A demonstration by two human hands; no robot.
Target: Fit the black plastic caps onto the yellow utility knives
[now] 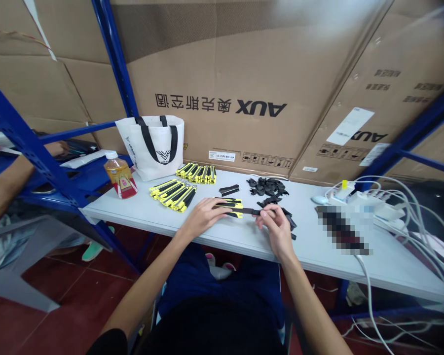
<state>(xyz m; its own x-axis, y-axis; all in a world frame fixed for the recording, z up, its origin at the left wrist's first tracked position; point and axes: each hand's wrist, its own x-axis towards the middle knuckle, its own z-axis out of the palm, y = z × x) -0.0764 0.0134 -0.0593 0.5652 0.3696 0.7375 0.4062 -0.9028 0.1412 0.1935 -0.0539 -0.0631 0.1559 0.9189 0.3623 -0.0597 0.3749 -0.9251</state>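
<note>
My left hand (206,216) presses its fingers on the left part of a flat black strip (247,211). Beneath that strip, near the same fingers, lie several yellow-and-black pieces (237,202). My right hand (277,227) is closed in a pinch at the strip's right end; whether a small black part is also between its fingertips cannot be made out. Small curved black parts (268,186) lie in a heap behind my right hand, with others beside it. Two loose black strips (229,190) rest behind my left hand.
Rows of yellow-and-black pieces (173,194) lie left, by a white bag (159,148) and a drink bottle (121,175). Chargers and cables (377,202) crowd the table's right. Large cartons (214,59) stand behind. Another person's arm (11,182) shows beyond the blue frame.
</note>
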